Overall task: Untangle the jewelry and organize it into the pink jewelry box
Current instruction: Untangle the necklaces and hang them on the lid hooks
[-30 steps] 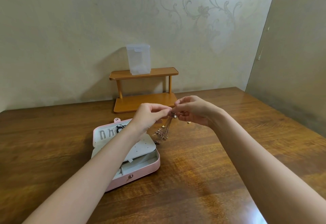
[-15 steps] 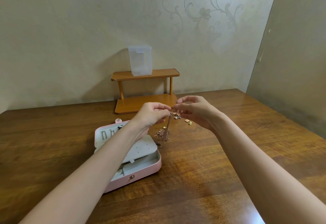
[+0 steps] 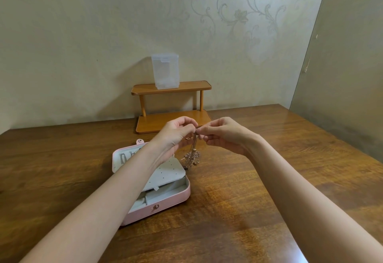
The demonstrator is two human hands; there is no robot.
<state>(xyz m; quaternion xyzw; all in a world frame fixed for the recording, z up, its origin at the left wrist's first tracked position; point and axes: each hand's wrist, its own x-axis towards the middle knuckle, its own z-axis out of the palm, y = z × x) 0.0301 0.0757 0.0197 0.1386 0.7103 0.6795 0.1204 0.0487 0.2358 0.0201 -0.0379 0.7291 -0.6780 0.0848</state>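
**Two hands pinch a tangle of chains above the table**

Seen from the head camera, both hands are held up in front, close together, over the brown wooden table (image 3: 269, 180). The left hand (image 3: 176, 134) has its fingers curled, and its fingertips pinch the top of a bunch of thin gold chains (image 3: 191, 155). The right hand (image 3: 223, 134) also has curled fingers and pinches the same spot from the other side. The fingertips of the two hands almost touch. The chains hang down from the pinch in a knotted clump, and the bottom of the clump is at the table, just beside the box.

The pink jewelry box (image 3: 165, 204) lies open on the table, under the left arm. It has a grey inside and a flat grey pad with small holes. Some small silver pieces sit in its raised lid; they are too small to tell apart.

Behind the hands, a small wooden shelf (image 3: 172, 89) stands against the wall. A clear plastic box (image 3: 165, 71) sits on its top board. The wall (image 3: 83, 34) is pale, with a curly leaf pattern on the right part.
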